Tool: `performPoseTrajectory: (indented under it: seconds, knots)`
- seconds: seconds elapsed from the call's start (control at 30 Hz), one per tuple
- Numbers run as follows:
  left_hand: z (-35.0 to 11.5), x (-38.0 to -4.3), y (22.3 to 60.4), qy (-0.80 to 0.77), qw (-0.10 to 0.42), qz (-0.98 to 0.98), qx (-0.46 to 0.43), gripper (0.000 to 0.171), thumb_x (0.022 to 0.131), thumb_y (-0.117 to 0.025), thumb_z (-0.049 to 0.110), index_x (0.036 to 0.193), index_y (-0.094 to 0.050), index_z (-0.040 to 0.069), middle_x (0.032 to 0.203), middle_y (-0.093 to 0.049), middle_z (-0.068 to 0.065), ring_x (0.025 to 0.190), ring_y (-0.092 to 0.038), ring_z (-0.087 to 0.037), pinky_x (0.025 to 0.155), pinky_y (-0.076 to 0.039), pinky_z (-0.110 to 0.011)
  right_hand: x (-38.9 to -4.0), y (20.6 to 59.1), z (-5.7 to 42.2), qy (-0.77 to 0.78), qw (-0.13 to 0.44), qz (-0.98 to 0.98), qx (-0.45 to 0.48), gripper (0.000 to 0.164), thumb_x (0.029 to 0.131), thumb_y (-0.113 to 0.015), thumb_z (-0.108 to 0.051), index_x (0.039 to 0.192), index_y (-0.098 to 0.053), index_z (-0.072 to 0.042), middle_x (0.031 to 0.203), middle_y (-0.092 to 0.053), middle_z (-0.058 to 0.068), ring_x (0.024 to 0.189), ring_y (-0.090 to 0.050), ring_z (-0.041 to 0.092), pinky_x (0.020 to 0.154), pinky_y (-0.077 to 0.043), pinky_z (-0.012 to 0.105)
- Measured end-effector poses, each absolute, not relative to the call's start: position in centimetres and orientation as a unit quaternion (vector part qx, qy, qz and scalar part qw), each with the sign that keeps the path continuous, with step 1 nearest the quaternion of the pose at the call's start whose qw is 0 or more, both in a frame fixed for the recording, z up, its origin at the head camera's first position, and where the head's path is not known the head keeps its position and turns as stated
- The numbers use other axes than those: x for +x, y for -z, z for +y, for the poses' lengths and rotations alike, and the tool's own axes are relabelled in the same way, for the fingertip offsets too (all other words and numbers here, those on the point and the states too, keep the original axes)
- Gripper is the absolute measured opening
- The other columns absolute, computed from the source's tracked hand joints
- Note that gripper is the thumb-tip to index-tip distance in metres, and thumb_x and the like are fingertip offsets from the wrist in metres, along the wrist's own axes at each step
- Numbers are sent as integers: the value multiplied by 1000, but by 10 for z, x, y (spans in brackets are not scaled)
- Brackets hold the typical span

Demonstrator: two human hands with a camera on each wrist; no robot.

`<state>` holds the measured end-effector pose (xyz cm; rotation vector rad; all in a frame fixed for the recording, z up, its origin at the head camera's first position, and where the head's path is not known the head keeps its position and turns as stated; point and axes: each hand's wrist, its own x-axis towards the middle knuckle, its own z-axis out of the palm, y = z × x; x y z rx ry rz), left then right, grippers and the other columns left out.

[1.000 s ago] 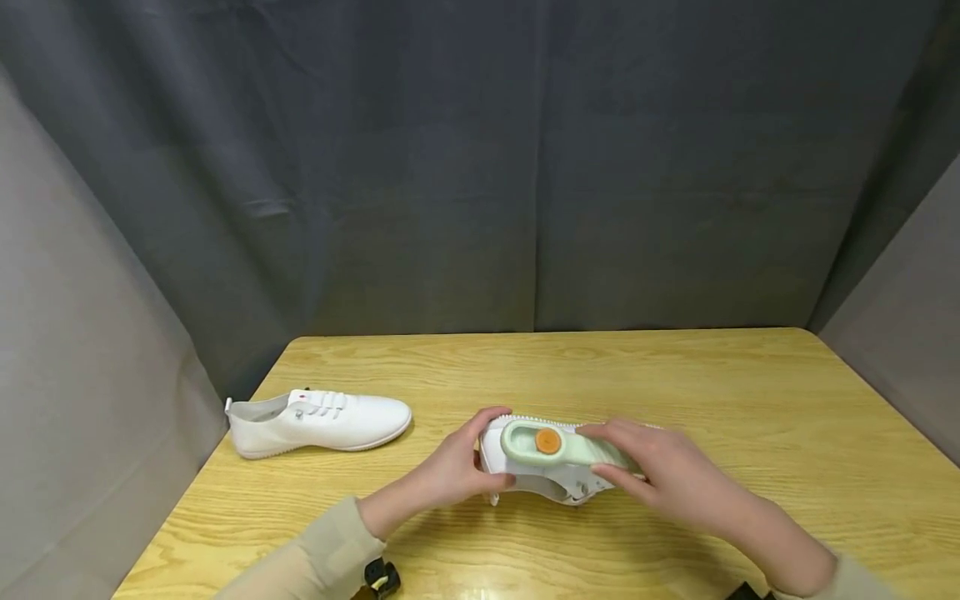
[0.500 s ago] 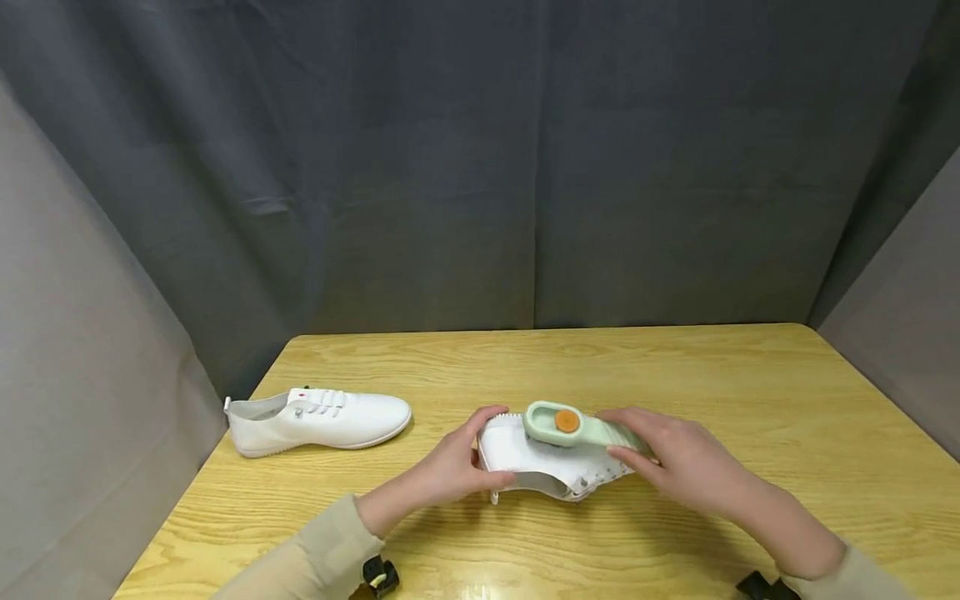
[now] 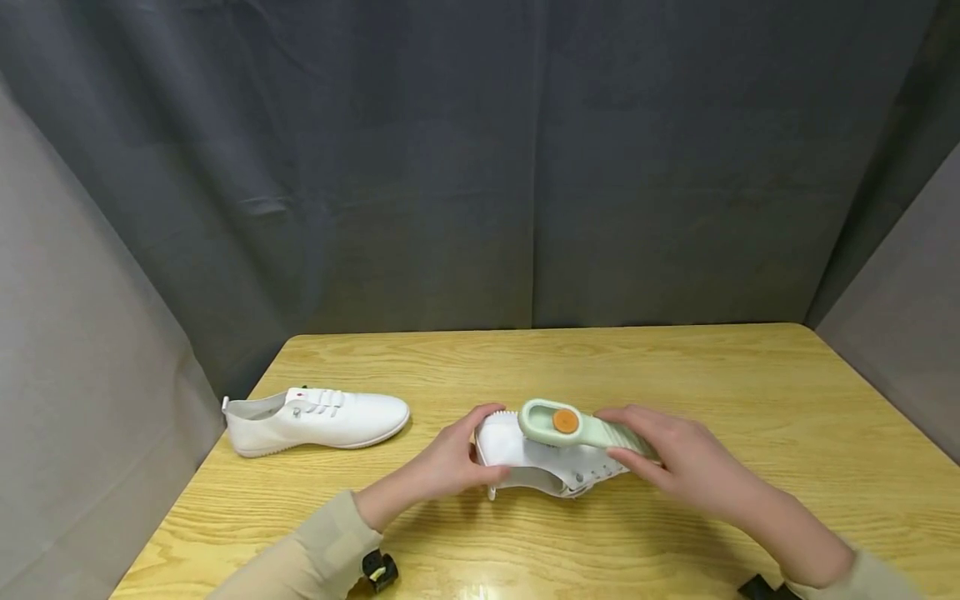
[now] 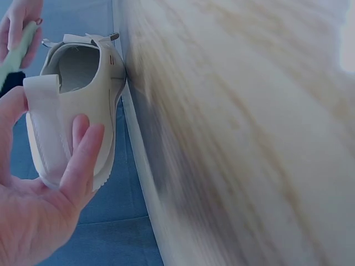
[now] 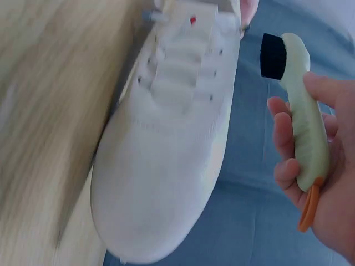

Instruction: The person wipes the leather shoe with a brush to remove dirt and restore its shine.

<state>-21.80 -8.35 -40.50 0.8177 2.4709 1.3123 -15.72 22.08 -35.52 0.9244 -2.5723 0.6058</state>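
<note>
Gripped at its heel by the left hand (image 3: 450, 467), the shoe (image 3: 525, 454) is kept tipped on the table (image 3: 675, 367), while the green brush (image 3: 581, 429), clasped by the right hand (image 3: 678, 458), has been drawn back toward three o'clock, suggesting brushing strokes under way.

Soft, even light from overhead fills the scene, leaving a pale glare patch on the near edge of the tabletop (image 3: 480, 583) and only faint shadows beneath the hands and the shoe (image 3: 525, 454). The head view is sharp, with the backdrop dim toward its upper corners. Both wrist views are softer: the wood grain smears into streaks of blur, and colours there lean cool and bluish.
</note>
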Motion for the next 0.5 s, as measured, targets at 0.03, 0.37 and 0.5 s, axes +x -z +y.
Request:
performPoseTrajectory:
  seconds: [0.03, 0.37, 0.5]
  knots:
    - [-84, -218, 405, -449, 112, 841, 280, 80, 79, -79, 18, 146, -36, 7, 125, -54, -11, 76, -59, -12, 66, -51, -26, -156, 356, 218, -213, 177, -899, 340, 40, 87, -74, -18, 125, -61, -18, 110, -65, -8, 84, -58, 2, 65, -50, 28]
    - [-84, -219, 406, -454, 108, 838, 283, 80, 78, -78, 11, 146, -37, 12, 124, -54, -11, 69, -55, -11, 62, -49, -25, -152, 370, 209, -181, 181, -889, 380, 36, 85, -76, -21, 119, -63, -19, 107, -66, -9, 87, -59, 3, 71, -51, 30]
    - [-84, -218, 406, -447, 113, 842, 281, 80, 79, -79, 16, 146, -37, 10, 124, -55, -10, 68, -57, -10, 61, -50, -25, -158, 370, 217, -187, 160, -910, 335, 38, 88, -73, -23, 123, -62, -17, 113, -66, -5, 92, -63, 8, 72, -52, 34]
